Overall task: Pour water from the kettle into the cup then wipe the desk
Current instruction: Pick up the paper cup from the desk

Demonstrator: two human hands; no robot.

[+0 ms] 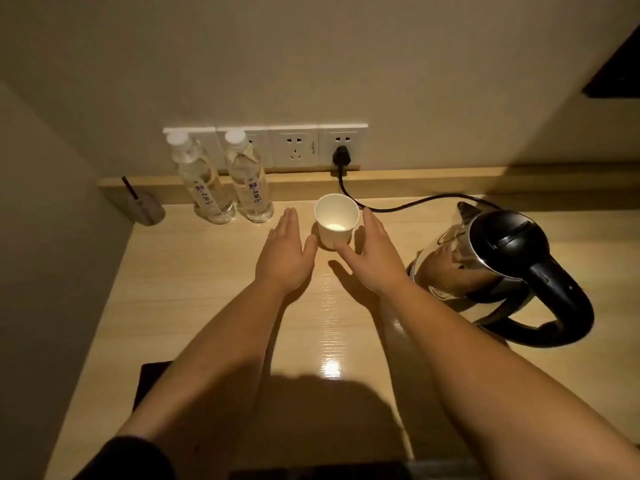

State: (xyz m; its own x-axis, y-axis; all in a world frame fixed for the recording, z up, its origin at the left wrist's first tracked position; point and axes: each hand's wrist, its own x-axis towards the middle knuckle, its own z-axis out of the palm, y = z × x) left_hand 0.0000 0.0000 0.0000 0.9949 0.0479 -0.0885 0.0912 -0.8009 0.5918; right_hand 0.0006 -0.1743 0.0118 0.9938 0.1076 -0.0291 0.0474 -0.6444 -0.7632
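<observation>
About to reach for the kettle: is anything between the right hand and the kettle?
No. In the head view, only bare desk lies between the right hand and the kettle; the cup stands on the hand's other side.

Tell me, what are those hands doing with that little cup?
A person holds both hands flat and open on either side of a white paper cup on the desk, left hand and right hand, not gripping it. The kettle stands untouched on the right. No water is being poured yet.

Head-worn view, steeply down over desk (214,306)
</observation>
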